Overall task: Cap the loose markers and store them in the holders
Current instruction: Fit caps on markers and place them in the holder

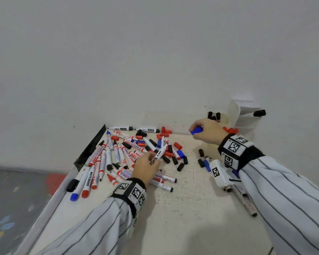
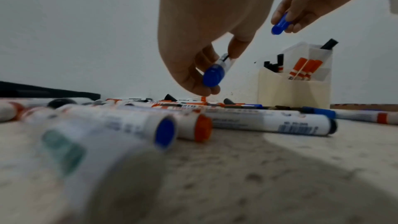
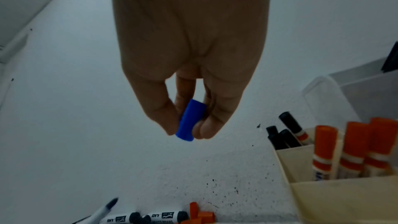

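A person in striped sleeves works over a speckled pale worktop (image 1: 182, 208) set against a white wall. The left hand (image 1: 145, 167), in the lower middle of the head view, pinches a white marker (image 1: 160, 152) with a blue end plug between thumb and fingertips, lifted just above the pile; its writing end points up and to the right, uncapped. The right hand (image 1: 207, 132), in the right middle of the view, is raised and its grip is closed around a blue cap (image 1: 196, 130), held between thumb and fingers. The two hands are well apart.

A heap of loose markers (image 1: 118, 157) with red, blue and black ends lies across the middle left of the worktop, mixed with scattered red, black and blue caps (image 1: 167, 132). A few more caps and markers lie at the lower right, near the right wrist.

A cream holder (image 3: 336, 198) stands by the wall at the right, with black-capped and orange-capped markers upright in separate compartments. Behind it is a clear holder (image 2: 310, 54) with one black-capped marker.
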